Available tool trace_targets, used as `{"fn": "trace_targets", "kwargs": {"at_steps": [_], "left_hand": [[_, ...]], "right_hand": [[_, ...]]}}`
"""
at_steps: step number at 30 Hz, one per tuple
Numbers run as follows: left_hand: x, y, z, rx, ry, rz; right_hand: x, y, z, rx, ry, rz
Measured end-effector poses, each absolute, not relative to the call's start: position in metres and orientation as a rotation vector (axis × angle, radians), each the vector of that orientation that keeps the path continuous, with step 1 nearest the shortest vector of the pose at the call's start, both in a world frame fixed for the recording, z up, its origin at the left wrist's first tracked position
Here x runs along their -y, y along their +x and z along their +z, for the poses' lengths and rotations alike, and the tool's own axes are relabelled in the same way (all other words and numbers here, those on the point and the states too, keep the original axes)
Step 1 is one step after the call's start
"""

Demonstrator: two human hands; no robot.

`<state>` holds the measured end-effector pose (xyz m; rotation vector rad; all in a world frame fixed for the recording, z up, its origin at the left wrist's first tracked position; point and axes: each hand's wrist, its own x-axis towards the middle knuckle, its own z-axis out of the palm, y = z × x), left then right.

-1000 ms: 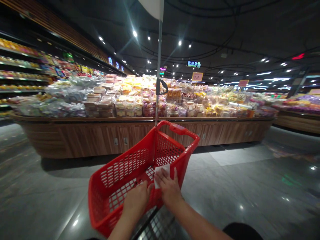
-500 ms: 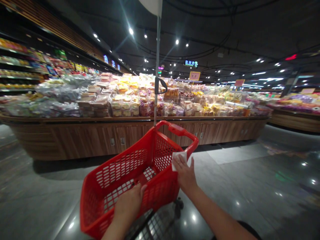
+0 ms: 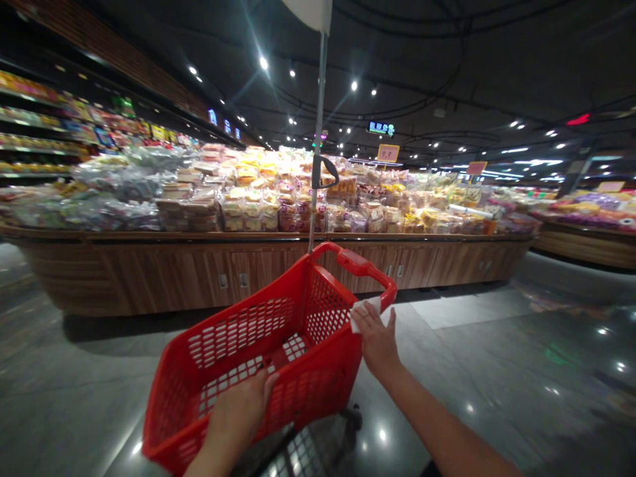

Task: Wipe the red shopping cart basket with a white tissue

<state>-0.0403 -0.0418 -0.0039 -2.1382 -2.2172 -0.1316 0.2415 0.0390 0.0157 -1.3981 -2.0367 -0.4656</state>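
A red plastic shopping cart (image 3: 171, 397) with lattice sides stands in front of me, its handle (image 3: 358, 264) at the far right end. My left hand (image 3: 241, 404) is closed over the near rim of the basket; its fingertips are hidden inside. With my right hand (image 3: 380, 341) I press a folded white cloth (image 3: 356, 322) onto the rim corner where the handle begins. The fingers lie over the cloth and the thumb sticks up to the right. Inside the basket, the slotted floor shows.
Behind the cart runs a long wood-panelled display counter (image 3: 173, 275) heaped with packaged goods (image 3: 253, 205). A metal pole (image 3: 320, 99) rises from the cart's far side, with a dark clip (image 3: 317, 172) on it. Stocked shelves (image 3: 34, 122) line the left. The floor (image 3: 472, 338) is grey tile.
My right hand and the cloth have slid slightly up and right toward the handle. My left hand has shifted a little left and down, and the cart's near end has moved left with it.
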Motion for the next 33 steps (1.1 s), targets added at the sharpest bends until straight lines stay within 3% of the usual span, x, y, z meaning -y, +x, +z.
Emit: {"fn": "trace_targets", "kwargs": {"at_steps": [4, 11, 18, 25, 33], "left_hand": [[0.042, -0.046, -0.003, 2.227, -2.162, -0.149], [0.044, -0.049, -0.003, 2.224, -2.172, -0.133], [0.045, -0.06, -0.001, 2.243, -2.196, -0.098], [0.047, -0.07, 0.002, 2.242, -2.19, -0.07], [0.046, -0.079, -0.003, 2.159, -2.219, -0.094]], "right_hand": [[-0.029, 0.235, 0.009, 2.157, -1.263, -0.452], [-0.04, 0.25, 0.028, 1.899, -1.478, -0.438], [-0.021, 0.226, 0.009, 2.161, -1.224, -0.45], [-0.04, 0.27, 0.038, 1.849, -1.475, -0.516], [-0.016, 0.234, -0.016, 2.08, -1.215, -0.566]]}}
